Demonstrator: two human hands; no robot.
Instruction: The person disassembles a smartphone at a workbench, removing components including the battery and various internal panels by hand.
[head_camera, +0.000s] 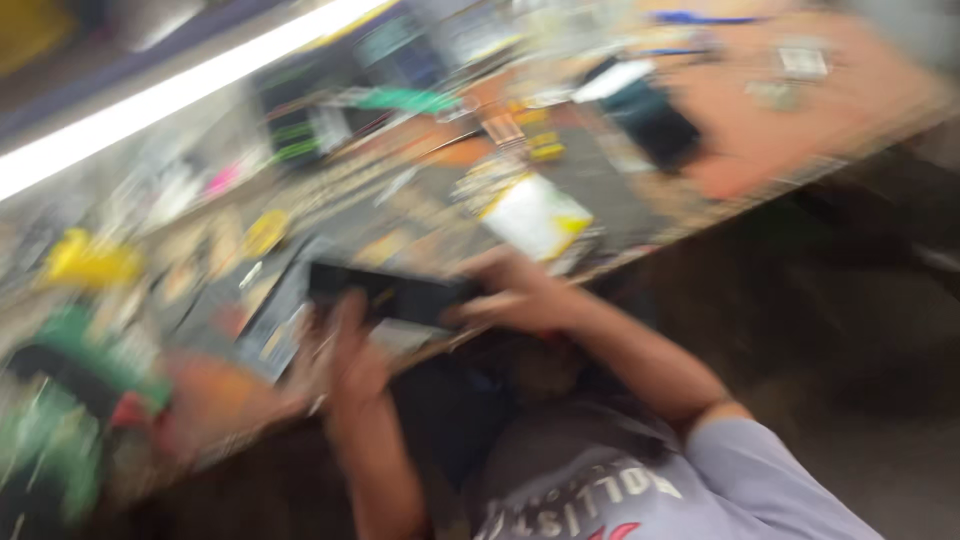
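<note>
Phone dark, flat slab at near bench edge, long axis left to right, slightly down at right. Left hand grips left end, right hand closed on right end. Bench cluttered; white-yellow packet just behind. Heavy blur.

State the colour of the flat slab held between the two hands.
Black, though blurred: the slab, seen in the head view.

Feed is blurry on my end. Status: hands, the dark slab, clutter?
Left hand and right hand grip opposite ends of the flat dark device. It sits at the workbench edge. Small parts crowd behind it; motion blur hides detail.
</note>
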